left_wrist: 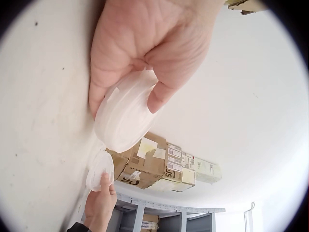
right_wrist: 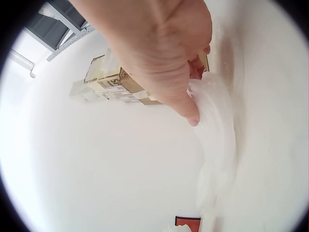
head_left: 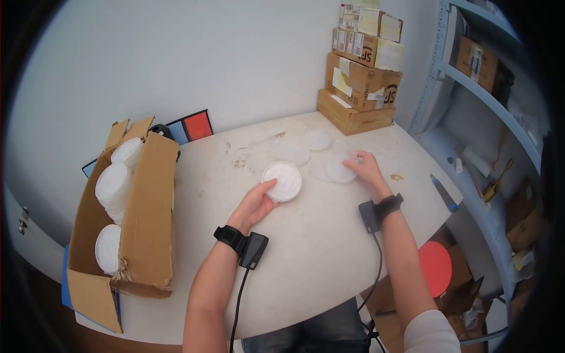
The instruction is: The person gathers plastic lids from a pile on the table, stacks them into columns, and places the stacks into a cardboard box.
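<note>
A small stack of round, whitish plastic lids (head_left: 286,180) is gripped by the left hand (head_left: 255,206), its thumb over the top; the left wrist view shows the stack (left_wrist: 124,113) tilted, between thumb and fingers. To the right, the right hand (head_left: 369,170) pinches the edge of a translucent lid (head_left: 339,169) just over the table. In the right wrist view the thumb lies on the near face of that lid (right_wrist: 215,140), and the fingertips behind it are partly hidden. More clear lids (head_left: 292,154) lie flat behind both hands.
On the left stands an open cardboard box (head_left: 154,217) with stacks of white lids (head_left: 113,187). Stacked cartons (head_left: 360,82) stand at the back right, a blue-handled knife (head_left: 444,193) lies near the right table edge, and shelves (head_left: 497,94) rise beyond.
</note>
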{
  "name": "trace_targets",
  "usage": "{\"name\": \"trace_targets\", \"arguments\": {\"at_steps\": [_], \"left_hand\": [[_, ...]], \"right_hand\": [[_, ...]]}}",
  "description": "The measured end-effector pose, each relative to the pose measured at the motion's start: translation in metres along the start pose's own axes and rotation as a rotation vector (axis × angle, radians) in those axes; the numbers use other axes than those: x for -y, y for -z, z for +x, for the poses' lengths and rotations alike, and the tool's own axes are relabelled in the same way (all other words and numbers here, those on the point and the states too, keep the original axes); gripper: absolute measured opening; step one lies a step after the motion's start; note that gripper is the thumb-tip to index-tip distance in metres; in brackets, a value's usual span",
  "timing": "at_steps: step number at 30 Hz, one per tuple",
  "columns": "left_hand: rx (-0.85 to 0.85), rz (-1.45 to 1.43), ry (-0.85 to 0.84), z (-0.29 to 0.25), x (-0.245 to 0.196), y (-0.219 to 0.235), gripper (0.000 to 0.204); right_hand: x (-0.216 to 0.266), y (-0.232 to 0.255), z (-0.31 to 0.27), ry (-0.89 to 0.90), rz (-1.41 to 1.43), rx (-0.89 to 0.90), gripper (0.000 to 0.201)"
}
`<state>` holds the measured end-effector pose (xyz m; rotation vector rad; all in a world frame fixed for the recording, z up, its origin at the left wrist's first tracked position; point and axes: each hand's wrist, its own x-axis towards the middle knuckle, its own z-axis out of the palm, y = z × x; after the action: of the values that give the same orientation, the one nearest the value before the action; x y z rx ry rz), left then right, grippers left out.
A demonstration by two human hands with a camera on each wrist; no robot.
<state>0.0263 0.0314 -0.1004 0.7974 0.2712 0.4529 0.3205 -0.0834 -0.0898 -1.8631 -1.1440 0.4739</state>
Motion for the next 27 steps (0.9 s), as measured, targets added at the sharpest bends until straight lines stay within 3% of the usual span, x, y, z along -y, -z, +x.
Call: {"name": "trace_targets", "arguments": {"at_steps": [2, 3, 5, 6, 8, 9, 11, 12, 14, 18, 20, 21, 23, 24, 26, 27], "left_hand": [[-0.011, -0.045, 0.014, 0.000, -0.001, 0.000, 0.044], [-0.013, -0.049, 0.012, 0.000, 0.000, 0.002, 0.044], [0.006, -0.068, -0.014, 0.003, 0.001, 0.004, 0.045], [0.003, -0.073, -0.017, 0.000, 0.001, -0.003, 0.045], [-0.237, 0.080, -0.082, -0.009, -0.001, -0.022, 0.039], [-0.241, 0.079, -0.080, -0.009, -0.001, -0.020, 0.039], [-0.058, 0.139, -0.111, -0.007, 0.001, -0.014, 0.034], [-0.060, 0.139, -0.109, -0.005, 0.001, -0.010, 0.034], [0.033, 0.047, -0.035, -0.002, -0.001, -0.003, 0.029], [-0.002, -0.082, 0.045, -0.004, -0.005, -0.004, 0.029], [-0.116, 0.244, -0.032, -0.005, -0.002, -0.007, 0.032], [-0.116, 0.244, -0.031, -0.004, -0.001, -0.005, 0.032], [-0.148, 0.118, -0.127, 0.001, 0.002, 0.001, 0.039], [-0.150, 0.117, -0.125, 0.000, 0.002, -0.001, 0.039], [-0.238, 0.025, -0.225, -0.002, 0.002, -0.006, 0.046], [-0.240, 0.024, -0.222, -0.003, 0.001, -0.010, 0.046]], "right_hand": [[0.009, -0.007, -0.003, 0.237, 0.170, -0.217, 0.025], [0.014, -0.009, -0.004, 0.238, 0.167, -0.213, 0.025], [0.027, -0.015, -0.006, 0.405, 0.190, -0.332, 0.016], [0.038, -0.021, -0.012, 0.405, 0.189, -0.326, 0.016], [0.068, -0.037, -0.029, 0.646, 0.027, -0.329, 0.011], [0.082, -0.043, -0.038, 0.643, 0.029, -0.327, 0.011], [0.103, -0.053, -0.052, 0.868, -0.193, -0.154, 0.013], [0.105, -0.057, -0.055, 0.867, -0.192, -0.153, 0.013], [0.107, -0.062, -0.060, 0.814, -0.130, 0.133, 0.014], [0.107, -0.072, -0.065, 0.792, -0.182, 0.326, 0.014], [0.110, -0.072, -0.068, 0.822, -0.226, 0.382, 0.015], [0.110, -0.069, -0.068, 0.822, -0.225, 0.382, 0.015], [0.108, -0.063, -0.066, 0.748, 0.040, 0.442, 0.010], [0.107, -0.061, -0.064, 0.746, 0.042, 0.444, 0.010], [0.104, -0.059, -0.061, 0.313, 0.619, 0.430, 0.007], [0.099, -0.062, -0.058, 0.310, 0.620, 0.430, 0.007]]}}
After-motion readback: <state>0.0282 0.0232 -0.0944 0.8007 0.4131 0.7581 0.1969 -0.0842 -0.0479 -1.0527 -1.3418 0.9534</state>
